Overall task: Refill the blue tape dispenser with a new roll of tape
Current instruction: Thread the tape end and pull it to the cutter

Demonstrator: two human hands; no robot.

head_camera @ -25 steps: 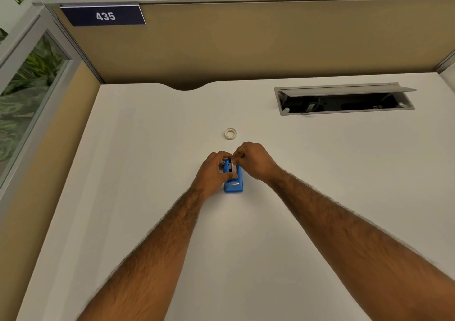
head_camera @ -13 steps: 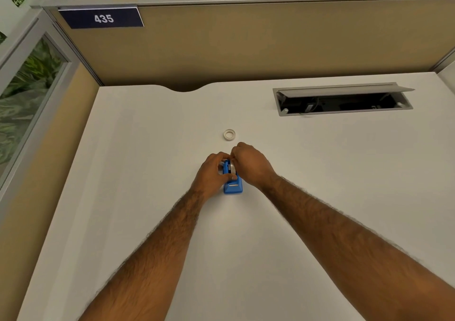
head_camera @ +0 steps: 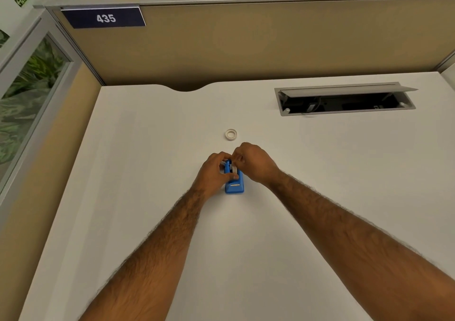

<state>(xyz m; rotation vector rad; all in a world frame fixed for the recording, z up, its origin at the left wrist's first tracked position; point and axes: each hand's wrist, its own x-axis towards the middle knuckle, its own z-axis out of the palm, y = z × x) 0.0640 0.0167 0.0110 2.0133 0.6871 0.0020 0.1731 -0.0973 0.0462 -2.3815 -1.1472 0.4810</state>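
**Blue dispenser pinned between two hands, mid-worktop**

Blue tape dispenser (head_camera: 234,185) sitting flat on the white worktop (head_camera: 147,148), near end pointing back toward the camera, metal slot showing on top. Left hand (head_camera: 213,173) wrapped against the dispenser's left side, thumb laid across its top, grip clamped on the body. Right hand (head_camera: 254,164) curled in from the far right, fingertips pinched together over the dispenser's far end, where a sliver of white shows between the blue walls; too small to call as tape roll or core, and what the pinch actually holds cannot be told. Both hands touching the dispenser, knuckles nearly meeting above it.

Just beyond the hands, apart from them, a small white ring (head_camera: 231,134) lying flat on the worktop; full roll or bare core, not clear at this size.

Further back and to the right, open cable hatch (head_camera: 344,100) sunk in the worktop, lid tipped up, dark wiring inside. Tan partition (head_camera: 246,44) closing off the far edge, with a navy number plate (head_camera: 104,18) reading 435 at its upper left.
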